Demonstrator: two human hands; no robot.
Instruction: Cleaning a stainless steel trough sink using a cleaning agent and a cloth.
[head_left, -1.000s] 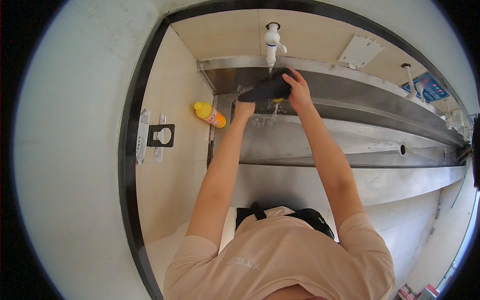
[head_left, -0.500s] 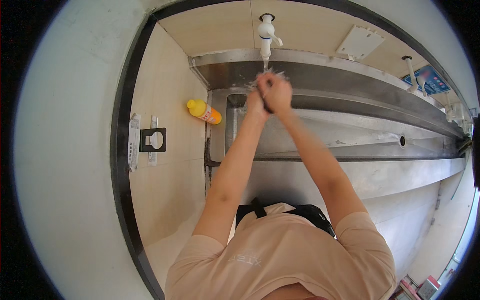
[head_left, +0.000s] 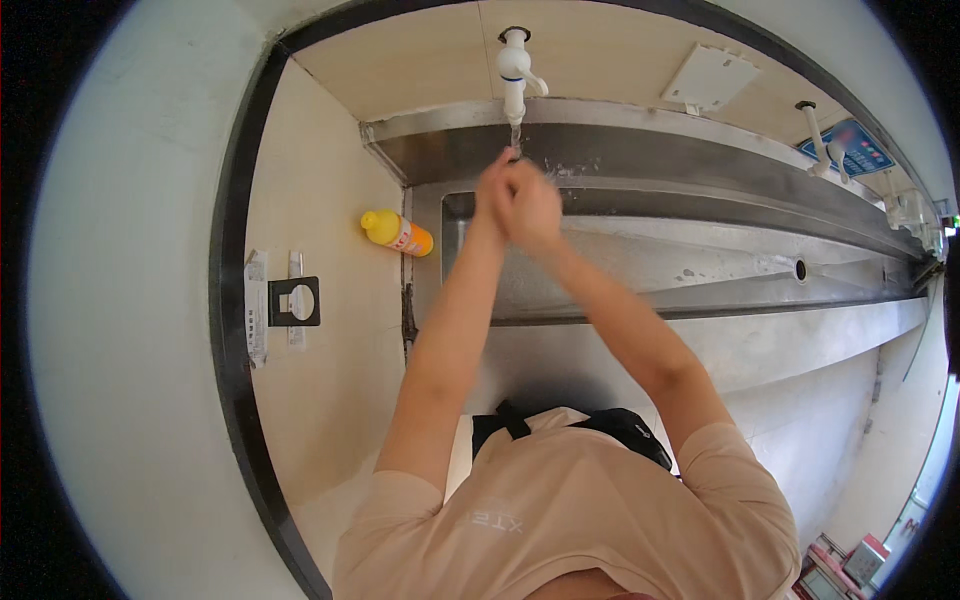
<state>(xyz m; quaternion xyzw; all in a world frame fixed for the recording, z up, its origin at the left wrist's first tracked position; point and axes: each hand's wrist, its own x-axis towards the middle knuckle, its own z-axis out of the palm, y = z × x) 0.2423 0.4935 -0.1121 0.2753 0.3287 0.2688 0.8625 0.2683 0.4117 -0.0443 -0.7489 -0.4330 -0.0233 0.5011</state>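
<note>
Pressing together under the tap (head_left: 514, 62), both hands' fingers (head_left: 497, 190) no longer hold the dark cloth.

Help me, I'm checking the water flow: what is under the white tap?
Under the white tap a thin water stream falls onto both hands, left hand and right hand, pressed together above the steel sink. Anything between the palms is hidden.

The light is bright and even, daylight-like, with no hard glare. My hands (head_left: 515, 200) are smeared by motion blur, their edges soft. A dim shadow lies under the rim of the steel sink (head_left: 700, 265), whose metal gives dull, pale reflections. The fisheye bends the straight edges into arcs, and the corners of the frame go black. The centre stays fairly sharp.
</note>
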